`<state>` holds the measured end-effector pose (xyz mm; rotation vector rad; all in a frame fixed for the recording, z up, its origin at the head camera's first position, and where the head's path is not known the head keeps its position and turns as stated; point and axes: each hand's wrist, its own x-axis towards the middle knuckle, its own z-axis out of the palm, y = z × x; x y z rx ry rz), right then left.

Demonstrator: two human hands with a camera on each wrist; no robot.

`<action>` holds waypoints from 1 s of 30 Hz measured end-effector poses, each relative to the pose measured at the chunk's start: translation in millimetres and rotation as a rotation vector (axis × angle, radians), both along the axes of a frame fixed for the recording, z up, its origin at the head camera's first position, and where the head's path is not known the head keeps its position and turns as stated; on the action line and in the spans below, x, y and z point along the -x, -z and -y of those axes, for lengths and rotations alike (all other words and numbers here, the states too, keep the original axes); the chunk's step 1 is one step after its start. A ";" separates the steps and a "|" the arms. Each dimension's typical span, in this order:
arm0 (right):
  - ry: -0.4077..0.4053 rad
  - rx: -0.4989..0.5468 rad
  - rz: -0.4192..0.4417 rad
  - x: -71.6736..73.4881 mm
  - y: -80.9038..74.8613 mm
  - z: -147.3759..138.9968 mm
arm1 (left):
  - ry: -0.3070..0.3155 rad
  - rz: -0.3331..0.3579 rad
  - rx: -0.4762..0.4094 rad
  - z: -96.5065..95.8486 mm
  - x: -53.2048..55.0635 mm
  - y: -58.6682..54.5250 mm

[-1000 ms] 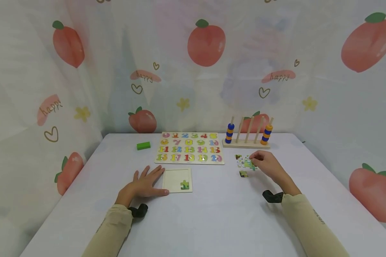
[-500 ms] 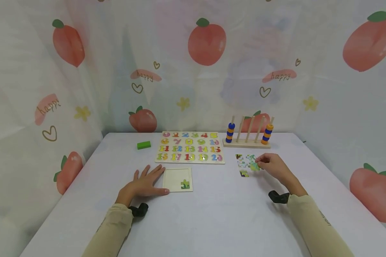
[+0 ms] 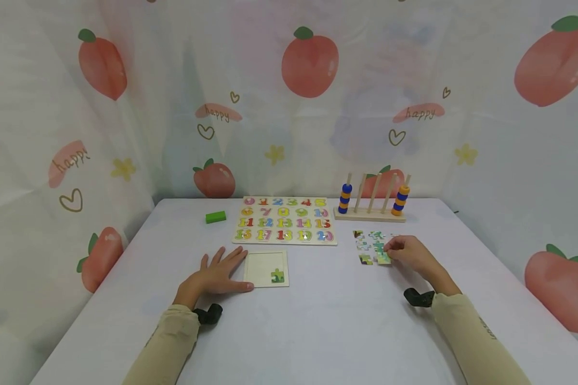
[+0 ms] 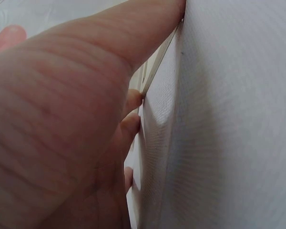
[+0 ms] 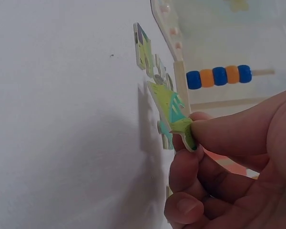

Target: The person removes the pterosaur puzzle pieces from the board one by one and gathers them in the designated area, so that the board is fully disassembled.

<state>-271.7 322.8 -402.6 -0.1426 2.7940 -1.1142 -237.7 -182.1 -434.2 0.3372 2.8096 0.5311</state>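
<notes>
My left hand (image 3: 221, 275) lies spread on the table, thumb and fingertips touching the left edge of a pale wooden puzzle tray (image 3: 260, 253). One green puzzle piece (image 3: 277, 276) sits in that tray's lower right corner. In the right wrist view, my right hand (image 5: 219, 157) pinches a green and turquoise puzzle piece (image 5: 169, 107) between thumb and fingers, tilted just off the table. Several other puzzle pieces (image 3: 364, 246) lie beside and beyond it; some are partly hidden by the right hand. A yellow-green piece (image 3: 365, 260) lies left of the held one.
A number board (image 3: 284, 218) lies behind the tray. To its left is a green block (image 3: 215, 217). At the back right stands a wooden peg rack (image 3: 370, 215) with blue and orange beads on its outer pegs. A printed cloth hangs behind the white table (image 3: 308, 337).
My right hand has shifted a little right and then toward me, with the green puzzle piece in its pinch. More of the loose pieces now show. The left hand has stayed still.
</notes>
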 end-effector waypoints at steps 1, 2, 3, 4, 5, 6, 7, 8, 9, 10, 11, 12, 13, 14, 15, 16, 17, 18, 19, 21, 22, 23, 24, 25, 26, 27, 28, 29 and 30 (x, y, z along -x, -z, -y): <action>-0.002 -0.006 -0.001 0.2 0.8 0.1 | 0.000 -0.001 0.000 -0.1 0.1 0.1; -0.001 -0.013 -0.003 0.3 1.4 0.6 | 0.000 -0.001 0.001 -0.2 0.2 0.2; 0.000 -0.018 -0.005 0.4 2.1 1.2 | 0.000 -0.002 0.000 -0.5 0.0 0.0; 0.003 -0.023 -0.003 0.6 2.8 1.7 | 0.000 -0.002 0.000 -0.8 -0.1 -0.2; 0.006 -0.027 0.001 1.0 3.6 2.1 | 0.000 -0.002 -0.001 -1.2 -0.3 -0.5; 0.009 -0.033 0.002 1.2 4.1 2.6 | -0.001 -0.002 0.000 -1.5 -0.8 -1.0; 0.016 -0.039 0.006 1.1 4.4 3.3 | -0.002 -0.001 -0.001 -1.8 -1.2 -1.4; 0.022 -0.043 0.009 1.0 4.5 4.0 | -0.004 0.001 0.000 -1.9 -1.7 -1.8; 0.025 -0.048 0.013 0.9 4.7 4.4 | -0.004 0.003 0.001 -1.9 -2.1 -2.1; 0.029 -0.052 0.016 0.8 4.7 4.7 | -0.005 0.004 0.002 -1.9 -2.3 -2.1; 0.030 -0.059 0.015 0.6 4.5 4.8 | -0.006 0.004 0.001 -1.9 -2.4 -2.0; 0.031 -0.068 0.012 0.4 4.3 5.0 | -0.007 0.005 0.001 -1.7 -2.6 -1.9; 0.031 -0.076 0.007 0.3 4.0 5.0 | -0.007 0.005 0.000 -1.7 -2.6 -1.8; 0.033 -0.082 0.004 0.2 3.7 5.0 | -0.007 0.005 0.000 -1.6 -2.7 -1.8; 0.032 -0.088 -0.002 0.3 3.6 4.8 | -0.007 0.005 -0.001 -1.7 -2.8 -1.9; 0.035 -0.092 -0.006 0.5 3.4 4.7 | -0.008 0.004 -0.003 -1.8 -2.8 -2.1; 0.036 -0.095 -0.009 0.7 3.1 4.9 | -0.008 0.004 -0.004 -1.9 -2.9 -2.4; 0.039 -0.095 -0.012 1.1 3.0 5.0 | -0.009 0.006 -0.003 -1.7 -2.9 -2.5; 0.040 -0.092 -0.014 1.4 2.8 5.3 | -0.011 0.008 -0.004 -1.6 -2.9 -2.7; 0.039 -0.087 -0.019 2.1 2.3 6.2 | -0.013 0.008 -0.004 -1.4 -2.6 -2.7; 0.041 -0.082 -0.022 2.2 1.6 7.2 | -0.014 0.008 -0.004 -1.3 -2.4 -2.4; 0.040 -0.078 -0.026 2.4 1.0 8.1 | -0.015 0.009 -0.003 -1.2 -2.1 -2.2; 0.039 -0.073 -0.032 2.7 0.6 9.1 | -0.016 0.008 -0.003 -1.1 -1.7 -1.9; 0.035 -0.070 -0.040 2.8 0.0 10.2 | -0.016 0.007 -0.004 -1.3 -1.4 -1.7; 0.033 -0.069 -0.050 3.0 -0.5 11.7 | -0.016 0.006 -0.006 -1.2 -1.1 -1.3; 0.029 -0.065 -0.058 2.9 -1.4 13.3 | -0.016 0.006 -0.008 -1.4 -1.0 -1.2; 0.027 -0.062 -0.066 3.1 -2.0 15.1 | -0.016 0.005 -0.009 -1.4 -0.9 -1.1; 0.023 -0.061 -0.074 3.2 -2.5 17.1 | -0.015 0.005 -0.011 -1.4 -0.8 -0.9; 0.020 -0.061 -0.083 3.7 -2.5 19.3 | -0.015 0.005 -0.011 -1.3 -1.0 -0.9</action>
